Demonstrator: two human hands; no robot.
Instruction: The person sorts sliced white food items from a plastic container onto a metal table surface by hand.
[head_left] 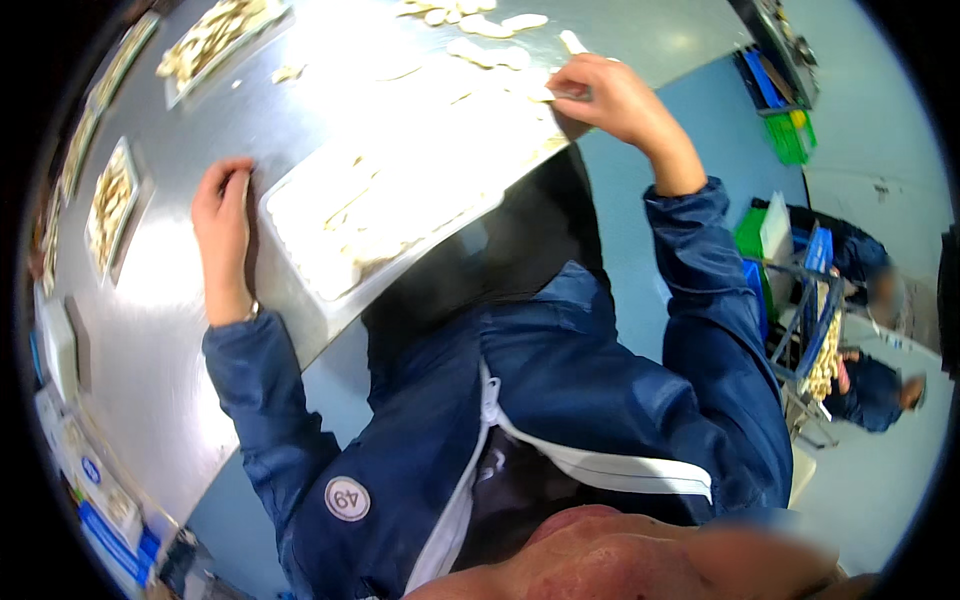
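Note:
My left hand (222,215) rests on the steel table (150,330) left of a white tray (325,275), its fingers loosely bent and apart from the tray, with nothing visible in them. My right hand (600,100) is closed in a pinch near the tray's far right end, on a small thin item too unclear to name. Glare washes out much of the tray, where pale slivers and bits lie. Pale elongated pieces, resembling mushrooms, are scattered on the table (480,55) beyond it.
Filled trays stand at upper left (215,45) and left (110,210). At right are a dark rack (775,60), a green crate (790,135) and a cart (805,320) with crates. Two co-workers (850,250) (865,390) are beside the cart.

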